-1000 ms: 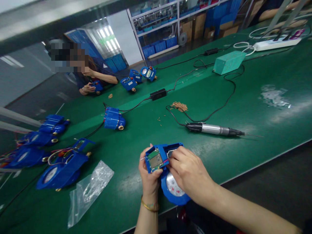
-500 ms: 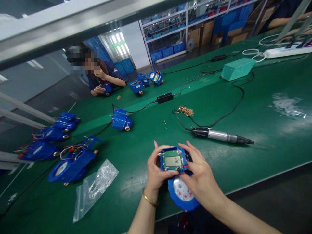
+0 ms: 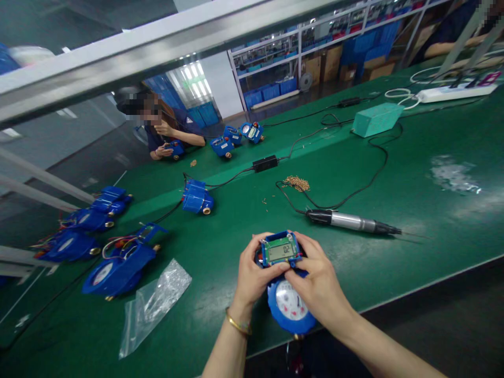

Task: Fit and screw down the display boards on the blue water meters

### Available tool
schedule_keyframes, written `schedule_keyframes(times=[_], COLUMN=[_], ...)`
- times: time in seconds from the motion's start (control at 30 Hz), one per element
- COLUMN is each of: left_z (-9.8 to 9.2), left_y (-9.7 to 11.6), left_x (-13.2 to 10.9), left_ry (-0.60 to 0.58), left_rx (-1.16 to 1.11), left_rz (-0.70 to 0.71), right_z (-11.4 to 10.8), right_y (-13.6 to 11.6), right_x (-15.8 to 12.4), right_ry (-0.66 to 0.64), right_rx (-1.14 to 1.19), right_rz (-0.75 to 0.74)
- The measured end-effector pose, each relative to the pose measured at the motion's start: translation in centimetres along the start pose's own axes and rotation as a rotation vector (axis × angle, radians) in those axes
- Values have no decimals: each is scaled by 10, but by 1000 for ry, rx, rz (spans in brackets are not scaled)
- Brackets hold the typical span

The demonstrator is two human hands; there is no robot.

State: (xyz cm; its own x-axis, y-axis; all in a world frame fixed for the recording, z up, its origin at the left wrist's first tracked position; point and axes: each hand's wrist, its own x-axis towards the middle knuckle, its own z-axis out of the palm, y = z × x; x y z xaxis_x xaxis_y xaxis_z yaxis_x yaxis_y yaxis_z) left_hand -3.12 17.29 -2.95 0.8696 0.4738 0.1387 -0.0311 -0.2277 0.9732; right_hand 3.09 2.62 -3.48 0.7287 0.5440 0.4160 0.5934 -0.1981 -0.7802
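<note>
A blue water meter (image 3: 289,302) with a white dial lies at the near edge of the green table (image 3: 413,210). On top of it sits a green circuit board with a small display (image 3: 280,251) in a blue housing. My left hand (image 3: 252,275) grips the housing's left side, thumb on its lower edge. Over on the right side, my right hand (image 3: 321,286) holds the housing with fingers curled around it and the thumb pressing near the board's lower corner.
An electric screwdriver (image 3: 352,222) lies beyond my hands, its cable running to a pile of small screws (image 3: 297,183). Several blue meters (image 3: 118,265) and a clear plastic bag (image 3: 153,304) lie at left. Another meter (image 3: 197,198) sits mid-table. A person (image 3: 169,136) works at the far end.
The board was tilted to the left a second ago; now it faces up, level on the meter, display readable. Both hands have shifted to clasp its sides.
</note>
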Motion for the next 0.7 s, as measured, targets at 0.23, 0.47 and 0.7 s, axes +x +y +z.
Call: schedule_keyframes(times=[0.23, 0.47, 0.7], left_z=[-8, -5, -3], left_y=[9, 9, 6], left_x=[3, 2, 3], left_ry=[-46, -76, -111], left_rx=[86, 10, -29], left_rz=[78, -38, -40], right_z=[4, 4, 3], right_y=[-4, -2, 3], right_x=[2, 0, -6], right_ry=[6, 2, 19], right_rx=[21, 13, 26], right_rz=[12, 25, 22])
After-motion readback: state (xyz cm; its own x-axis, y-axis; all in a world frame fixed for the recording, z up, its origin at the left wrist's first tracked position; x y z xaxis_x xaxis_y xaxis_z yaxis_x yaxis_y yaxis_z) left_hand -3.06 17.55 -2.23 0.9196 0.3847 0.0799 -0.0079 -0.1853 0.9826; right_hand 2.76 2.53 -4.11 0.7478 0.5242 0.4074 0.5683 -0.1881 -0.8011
